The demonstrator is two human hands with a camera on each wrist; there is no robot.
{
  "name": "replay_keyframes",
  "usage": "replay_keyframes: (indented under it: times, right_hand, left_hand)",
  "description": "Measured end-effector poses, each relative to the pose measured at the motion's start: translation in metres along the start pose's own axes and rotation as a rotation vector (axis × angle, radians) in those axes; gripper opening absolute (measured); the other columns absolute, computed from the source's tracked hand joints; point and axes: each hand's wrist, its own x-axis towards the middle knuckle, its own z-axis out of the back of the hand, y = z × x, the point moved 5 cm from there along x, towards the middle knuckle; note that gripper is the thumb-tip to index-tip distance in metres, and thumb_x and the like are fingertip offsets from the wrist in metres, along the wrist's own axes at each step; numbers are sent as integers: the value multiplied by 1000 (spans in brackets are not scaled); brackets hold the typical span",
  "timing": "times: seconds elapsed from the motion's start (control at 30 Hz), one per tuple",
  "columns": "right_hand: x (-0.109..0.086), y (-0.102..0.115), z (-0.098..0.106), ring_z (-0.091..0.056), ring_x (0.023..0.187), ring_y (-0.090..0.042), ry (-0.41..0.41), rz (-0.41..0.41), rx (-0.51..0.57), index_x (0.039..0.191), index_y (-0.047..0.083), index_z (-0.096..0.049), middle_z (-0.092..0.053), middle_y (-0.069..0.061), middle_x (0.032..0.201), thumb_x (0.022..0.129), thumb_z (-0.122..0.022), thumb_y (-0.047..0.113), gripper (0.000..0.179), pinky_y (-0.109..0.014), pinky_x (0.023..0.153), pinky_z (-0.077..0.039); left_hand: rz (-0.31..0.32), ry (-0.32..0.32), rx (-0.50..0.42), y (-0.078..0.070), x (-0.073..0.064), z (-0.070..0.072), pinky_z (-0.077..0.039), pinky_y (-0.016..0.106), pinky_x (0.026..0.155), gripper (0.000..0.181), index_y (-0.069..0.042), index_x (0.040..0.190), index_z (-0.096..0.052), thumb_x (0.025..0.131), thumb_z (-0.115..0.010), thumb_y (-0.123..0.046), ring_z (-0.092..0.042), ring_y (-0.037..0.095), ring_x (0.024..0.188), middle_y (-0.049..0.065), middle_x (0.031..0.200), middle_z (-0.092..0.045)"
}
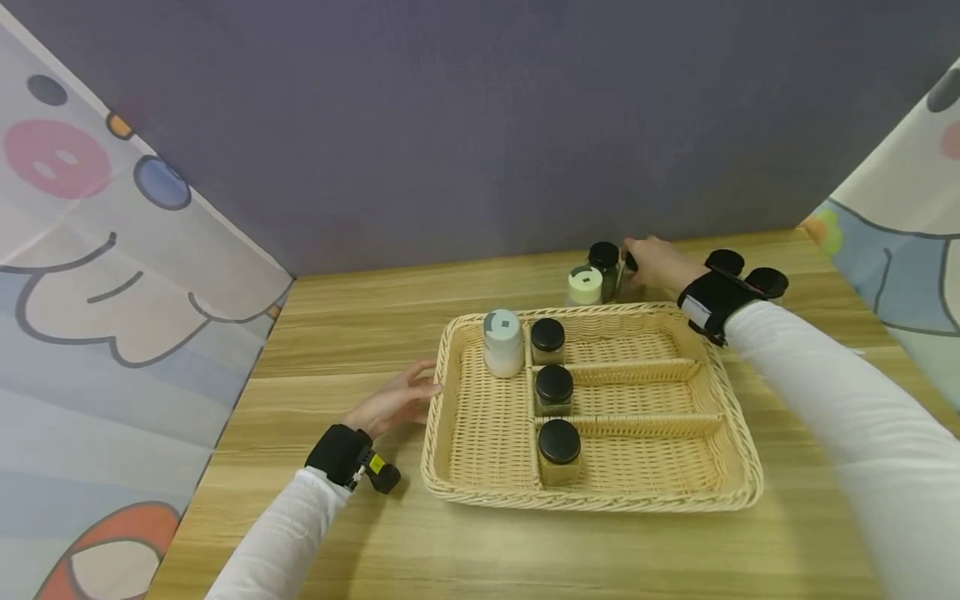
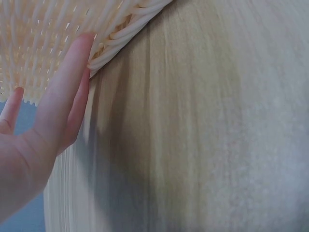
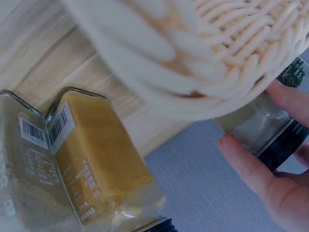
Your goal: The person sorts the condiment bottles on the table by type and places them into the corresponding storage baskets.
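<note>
Black-lidded jar (image 3: 260,129) behind the basket (image 1: 600,502), pinched by the right hand (image 1: 656,262); the left hand (image 1: 393,403), fingers spread, touches the basket's left side (lifted too low, the jar might clip the basket).

wood-grain tabletop (image 1: 420,550) | purple-grey backdrop (image 1: 465,125) behind | left sheet (image 1: 82,250), cartoon print | right sheet (image 1: 926,258), cartoon print

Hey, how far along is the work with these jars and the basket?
Apparently done: one round, white-capped jar and three square, clear, black-lidded jars sit in the tan woven basket. In hand: the right hand grips another clear, black-lidded jar; the left hand touches the basket's side. Probably left: the pale-yellow-capped jar, the black-lidded jar beside it and two black-lidded jars farther right, all outside.
</note>
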Motion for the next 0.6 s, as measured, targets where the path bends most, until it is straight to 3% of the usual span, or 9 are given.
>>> replay_keyframes:
  times: [0.6]
  right_hand:
    - [-13, 2, 1, -42, 98, -44, -28, 50, 14, 113, -5, -43, -50, -29, 104, 73, -67, 3, 47, -52, 76, -46]
  left_hand:
    - [1, -9, -3, 1, 3, 0, -48, 53, 82, 48, -14, 133, -25, 89, -44, -5, -52, 31, 101, 24, 122, -45]
